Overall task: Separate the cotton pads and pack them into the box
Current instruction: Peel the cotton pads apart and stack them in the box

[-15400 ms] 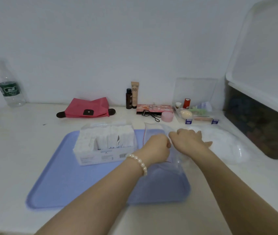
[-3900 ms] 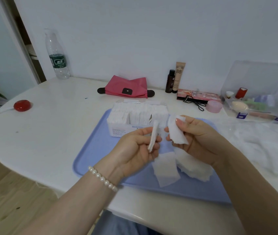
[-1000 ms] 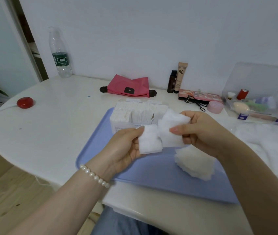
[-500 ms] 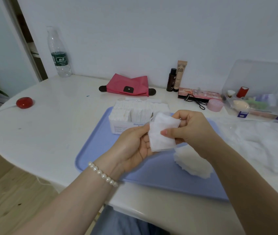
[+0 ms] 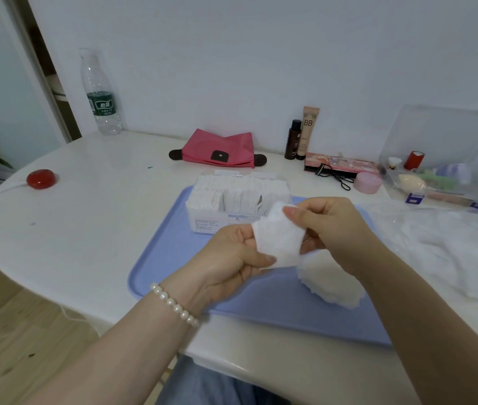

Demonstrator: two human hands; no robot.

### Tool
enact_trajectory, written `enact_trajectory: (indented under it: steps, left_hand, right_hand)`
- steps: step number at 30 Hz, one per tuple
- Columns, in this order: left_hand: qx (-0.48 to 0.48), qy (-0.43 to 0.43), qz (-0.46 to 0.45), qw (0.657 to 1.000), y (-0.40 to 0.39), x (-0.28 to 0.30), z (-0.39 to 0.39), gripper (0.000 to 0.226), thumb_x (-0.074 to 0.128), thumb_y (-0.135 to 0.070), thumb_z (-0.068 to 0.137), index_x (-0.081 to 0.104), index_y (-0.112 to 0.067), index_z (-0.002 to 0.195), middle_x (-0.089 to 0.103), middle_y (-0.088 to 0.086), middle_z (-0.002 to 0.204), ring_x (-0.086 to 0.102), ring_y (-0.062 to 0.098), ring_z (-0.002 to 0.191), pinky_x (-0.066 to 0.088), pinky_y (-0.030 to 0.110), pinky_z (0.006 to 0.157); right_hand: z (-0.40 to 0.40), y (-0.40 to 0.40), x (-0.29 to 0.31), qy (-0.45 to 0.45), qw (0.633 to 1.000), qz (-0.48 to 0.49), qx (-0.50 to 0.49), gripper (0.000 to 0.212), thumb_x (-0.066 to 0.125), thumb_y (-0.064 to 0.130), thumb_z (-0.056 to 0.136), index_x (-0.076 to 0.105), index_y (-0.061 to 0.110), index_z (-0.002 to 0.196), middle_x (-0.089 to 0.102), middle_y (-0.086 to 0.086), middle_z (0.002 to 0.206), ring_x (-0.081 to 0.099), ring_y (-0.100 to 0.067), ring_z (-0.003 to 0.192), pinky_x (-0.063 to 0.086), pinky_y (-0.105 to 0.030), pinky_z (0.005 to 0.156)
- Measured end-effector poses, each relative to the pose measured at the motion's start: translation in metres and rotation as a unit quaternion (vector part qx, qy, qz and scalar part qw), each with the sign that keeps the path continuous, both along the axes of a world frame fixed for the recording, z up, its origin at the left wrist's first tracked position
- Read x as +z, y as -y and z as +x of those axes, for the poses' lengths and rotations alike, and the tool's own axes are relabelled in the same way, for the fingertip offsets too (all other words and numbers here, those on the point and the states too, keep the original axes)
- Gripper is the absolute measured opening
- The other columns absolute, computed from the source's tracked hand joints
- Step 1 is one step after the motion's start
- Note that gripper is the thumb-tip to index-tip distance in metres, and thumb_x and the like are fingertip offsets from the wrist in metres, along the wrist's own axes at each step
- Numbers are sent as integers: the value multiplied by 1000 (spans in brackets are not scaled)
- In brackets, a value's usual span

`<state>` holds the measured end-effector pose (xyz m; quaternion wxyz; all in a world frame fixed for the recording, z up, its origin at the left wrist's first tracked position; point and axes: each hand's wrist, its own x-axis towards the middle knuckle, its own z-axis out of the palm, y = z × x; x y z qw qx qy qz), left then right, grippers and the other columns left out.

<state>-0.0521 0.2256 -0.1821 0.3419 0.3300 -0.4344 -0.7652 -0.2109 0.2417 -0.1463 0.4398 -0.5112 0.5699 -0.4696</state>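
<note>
Together, the left hand [image 5: 231, 255] and right hand [image 5: 328, 226] pinch one cotton pad [image 5: 280, 239] between them; the box [image 5: 231, 206] sits just beyond.

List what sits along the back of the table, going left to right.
Water bottle → pink pouch → dark small bottle → BB tube → pink round jar → clear organiser box.

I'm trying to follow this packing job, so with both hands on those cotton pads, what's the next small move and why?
Probably peel the held pads apart, then slot them upright into the box. Both the left hand and right hand pinch them above the tray, the box behind already holds upright rows, and a pile still waits.
</note>
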Motion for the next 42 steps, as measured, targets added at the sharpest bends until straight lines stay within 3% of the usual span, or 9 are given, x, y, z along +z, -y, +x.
enact_trajectory:
  steps: [6,10,13,17,28,33,38,40,42]
  left_hand:
    - [-12,-17,23,1000,0,1,4,42,41,29,78,64,2,102,72,10,89,71,20,78,57,28,73]
    - [-10,-23,42,999,2,1,3,32,43,15,86,60,7,112,66,20,108,67,28,91,54,37,82]
    - [-10,-13,45,999,4,0,1,32,42,0,93,55,7,121,61,25,118,61,35,104,51,41,86]
    - [-37,-8,33,999,3,4,-1,34,41,-9,95,57,5,122,59,29,120,56,38,116,50,41,94]
    - [-53,-36,51,997,1,3,1,55,40,-43,92,58,-1,123,62,26,119,58,37,115,45,43,100]
    - [-47,-20,3,999,-3,1,-2,27,50,3,89,61,3,114,66,21,109,67,27,97,54,35,86]
    - [21,-6,32,999,1,3,-3,29,50,12,87,58,2,113,64,20,111,67,28,88,58,36,71]
    - [63,8,24,998,2,2,-2,40,52,14,85,53,-6,119,59,21,116,64,31,89,60,36,61]
    - [78,15,6,997,1,1,-1,45,52,16,84,49,-16,117,57,24,113,62,35,90,59,35,57]
  right_hand:
    - [-20,6,9,37,986,-96,-129,13,67,14,83,70,11,70,63,1,58,48,-9,44,42,-19,43]
    - [-19,-6,26,69,994,-82,35,9,68,19,64,72,13,58,60,-1,49,45,-10,37,35,-16,35]
    - [-9,-11,24,-11,991,-15,133,5,70,16,60,71,13,57,59,-5,48,45,-11,34,33,-16,33]
    - [-3,-8,14,-95,989,-4,110,7,75,6,71,69,5,71,57,-2,43,46,-11,32,31,-17,34]
    - [2,-6,7,-91,992,-18,84,13,74,2,74,61,5,70,53,3,39,43,-9,29,32,-14,33]
    - [2,-2,2,-146,987,-31,62,20,79,8,70,60,10,68,42,9,35,35,-4,30,31,-16,38]
    - [-28,7,6,-293,952,-60,-66,16,74,23,78,61,18,70,51,7,49,46,-6,47,36,-17,49]
    - [-42,3,14,-315,949,-12,17,14,76,13,76,66,20,68,65,2,61,56,-8,54,42,-11,50]
    - [-48,-4,18,-412,904,35,110,15,78,13,72,69,25,73,68,9,74,58,2,61,43,-6,57]
